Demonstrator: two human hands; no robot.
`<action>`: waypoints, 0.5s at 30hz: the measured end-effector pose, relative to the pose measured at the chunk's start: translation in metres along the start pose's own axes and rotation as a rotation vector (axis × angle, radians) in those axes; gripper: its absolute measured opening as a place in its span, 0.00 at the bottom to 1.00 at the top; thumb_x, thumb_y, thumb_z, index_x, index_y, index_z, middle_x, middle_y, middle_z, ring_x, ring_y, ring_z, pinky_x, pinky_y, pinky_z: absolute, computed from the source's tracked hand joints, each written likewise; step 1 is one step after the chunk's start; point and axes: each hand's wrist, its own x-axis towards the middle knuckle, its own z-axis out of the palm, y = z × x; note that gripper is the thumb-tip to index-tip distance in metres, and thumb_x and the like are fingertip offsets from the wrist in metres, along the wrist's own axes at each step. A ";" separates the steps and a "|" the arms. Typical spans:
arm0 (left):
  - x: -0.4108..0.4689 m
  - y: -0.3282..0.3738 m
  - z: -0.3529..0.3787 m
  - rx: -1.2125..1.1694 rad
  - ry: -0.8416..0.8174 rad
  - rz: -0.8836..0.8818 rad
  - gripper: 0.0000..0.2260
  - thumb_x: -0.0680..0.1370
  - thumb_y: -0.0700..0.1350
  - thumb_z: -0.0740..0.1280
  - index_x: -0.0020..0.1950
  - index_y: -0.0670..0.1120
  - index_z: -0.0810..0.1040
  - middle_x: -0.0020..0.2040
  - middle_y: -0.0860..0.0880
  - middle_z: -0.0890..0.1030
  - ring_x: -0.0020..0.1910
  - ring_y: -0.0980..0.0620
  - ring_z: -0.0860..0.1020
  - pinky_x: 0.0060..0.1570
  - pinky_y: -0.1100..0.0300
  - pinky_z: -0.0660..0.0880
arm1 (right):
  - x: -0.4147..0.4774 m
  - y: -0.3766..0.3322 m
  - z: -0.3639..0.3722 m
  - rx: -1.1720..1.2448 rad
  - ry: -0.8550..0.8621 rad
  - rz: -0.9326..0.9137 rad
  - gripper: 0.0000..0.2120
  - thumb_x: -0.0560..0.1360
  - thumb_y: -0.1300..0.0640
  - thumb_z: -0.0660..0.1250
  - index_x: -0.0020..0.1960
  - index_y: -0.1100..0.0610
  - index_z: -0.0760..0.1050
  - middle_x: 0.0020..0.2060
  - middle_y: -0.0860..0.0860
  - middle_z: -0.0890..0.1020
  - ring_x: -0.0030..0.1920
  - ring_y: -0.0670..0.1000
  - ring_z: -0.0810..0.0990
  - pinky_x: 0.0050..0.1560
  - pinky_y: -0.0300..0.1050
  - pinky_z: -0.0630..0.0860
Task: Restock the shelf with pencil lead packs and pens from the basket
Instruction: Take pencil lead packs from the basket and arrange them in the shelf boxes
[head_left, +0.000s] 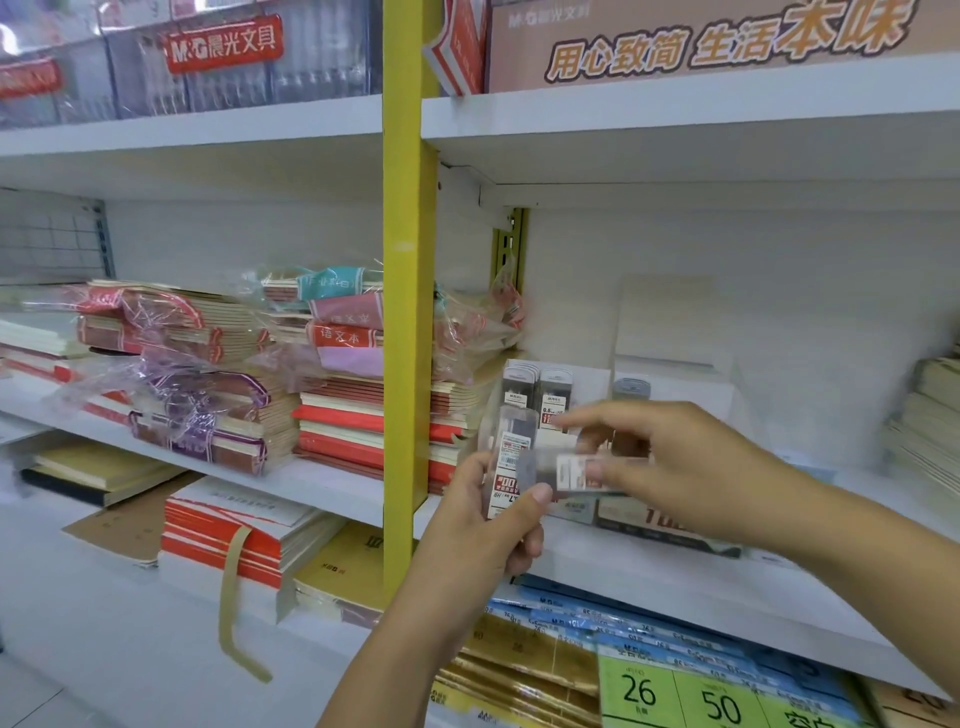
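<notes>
Left hand (483, 525): raised in front of the shelf edge, palm turned to the right.
Left grip: closed around an upright lead pack (511, 452). The thumb lies across its lower front and the fingers are curled behind it. The picture is blurred, so I cannot tell if there are more packs behind this one.
Right hand (675, 467): reaches in from the right, just beside the left hand.
Right grip: thumb and fingertips pinch a second lead pack (558, 470) at its right end. This pack lies sideways and crosses in front of the upright one.
Where the packs are: both are in the air, in front of the white shelf (675, 587) and not resting on it.
Display stand (675, 374): a clear stepped stand on the shelf, right behind the hands.
Stocked packs (540, 389): they stand upright in rows at the left side of the stand. One grey pack (631, 389) stands more to the right.
Yellow post (408, 312): upright, it divides the two shelf sections.
Notebooks (332, 415): stacked left of the post, some of them in loose clear wrap.
Lower level: blue packets (649, 639) and green price tags (675, 691) with the numbers 26 and 50.
</notes>
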 end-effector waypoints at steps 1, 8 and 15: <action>0.002 0.001 0.001 -0.020 0.004 -0.013 0.11 0.83 0.46 0.65 0.64 0.52 0.71 0.45 0.52 0.86 0.32 0.55 0.73 0.32 0.63 0.70 | 0.002 0.003 -0.008 0.057 0.052 0.009 0.27 0.76 0.55 0.68 0.60 0.24 0.65 0.46 0.36 0.78 0.43 0.37 0.79 0.39 0.35 0.78; 0.005 -0.002 0.003 -0.123 0.069 -0.024 0.07 0.85 0.41 0.59 0.62 0.45 0.67 0.52 0.47 0.87 0.42 0.49 0.85 0.36 0.61 0.79 | 0.022 0.049 -0.036 0.061 0.403 0.115 0.22 0.76 0.58 0.69 0.53 0.32 0.66 0.44 0.42 0.81 0.40 0.38 0.80 0.38 0.35 0.73; 0.010 -0.010 0.000 -0.098 0.178 -0.017 0.07 0.81 0.42 0.67 0.54 0.54 0.81 0.45 0.49 0.86 0.40 0.51 0.85 0.36 0.60 0.81 | 0.033 0.073 -0.020 -0.097 0.335 0.150 0.18 0.74 0.58 0.71 0.53 0.39 0.68 0.43 0.41 0.79 0.38 0.39 0.80 0.35 0.33 0.74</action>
